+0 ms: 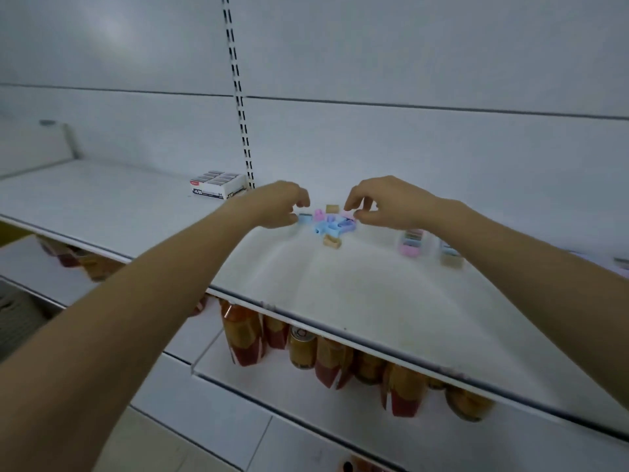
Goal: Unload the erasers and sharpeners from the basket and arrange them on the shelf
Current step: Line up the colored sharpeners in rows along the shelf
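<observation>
Sharpeners, small pastel pieces in blue, pink, purple and tan, lie in a loose heap on the white shelf, between my two hands. My left hand reaches in from the left, thumb and forefinger drawn narrow around a blue sharpener at the left edge of the heap; I judge the piece pinched, though it also looks to rest on the shelf. My right hand comes in from the right, fingers curled downward, the fingertips touching a pink piece at the heap's far right edge; I cannot tell whether they grip it or merely rest on it. One tan sharpener sits apart at the near side of the heap, another tan one at the far side. To the right, past my right wrist, small rows of pastel pieces stand on the shelf, blurred. A white box with dark print sits at the far left, near the slotted upright of the white back wall. Below the shelf's near edge, a lower tier holds bottles with orange and red labels and a can. Pale floor shows at the bottom left.
</observation>
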Available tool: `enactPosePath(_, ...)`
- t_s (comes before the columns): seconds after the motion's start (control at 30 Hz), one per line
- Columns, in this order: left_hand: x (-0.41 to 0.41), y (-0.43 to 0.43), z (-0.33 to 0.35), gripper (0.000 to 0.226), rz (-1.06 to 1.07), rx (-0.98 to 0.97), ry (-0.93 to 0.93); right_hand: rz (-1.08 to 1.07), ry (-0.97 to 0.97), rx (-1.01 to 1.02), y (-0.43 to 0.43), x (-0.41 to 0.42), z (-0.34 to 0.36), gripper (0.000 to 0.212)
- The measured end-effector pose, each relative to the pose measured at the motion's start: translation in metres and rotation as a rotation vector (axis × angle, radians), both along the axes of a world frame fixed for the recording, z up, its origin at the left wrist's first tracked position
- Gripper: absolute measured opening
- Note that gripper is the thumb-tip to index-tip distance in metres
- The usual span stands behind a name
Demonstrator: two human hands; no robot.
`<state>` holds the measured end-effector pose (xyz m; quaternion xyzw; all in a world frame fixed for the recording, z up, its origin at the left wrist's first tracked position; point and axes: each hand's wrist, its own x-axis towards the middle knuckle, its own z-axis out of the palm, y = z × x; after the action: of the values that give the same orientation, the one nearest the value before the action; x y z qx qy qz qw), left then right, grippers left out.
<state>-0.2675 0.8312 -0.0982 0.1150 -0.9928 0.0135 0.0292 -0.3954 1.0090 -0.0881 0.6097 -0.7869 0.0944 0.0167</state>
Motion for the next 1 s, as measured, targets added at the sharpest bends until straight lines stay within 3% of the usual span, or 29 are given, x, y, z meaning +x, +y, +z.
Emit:
enactPosePath(0.27,-0.035,-0.032,-0.039,0.043,0.058,0.164,0.037,-0.005,-0.094,-0.001,-0.060,-0.028,-0.013,0.021)
enactPosePath(0.77,-0.066,-0.100,-0.059,0.021,-0.284,0.362,0.288,-0.395,-0.133,0.044,-0.115,-0.010,-0.045,0.030)
enactPosePath(1.0,-0.073,-0.103,-0.065,0.019,-0.403,0.495,0.452,-0.532,-0.293,-0.328,-0.108,0.005,-0.050,0.019)
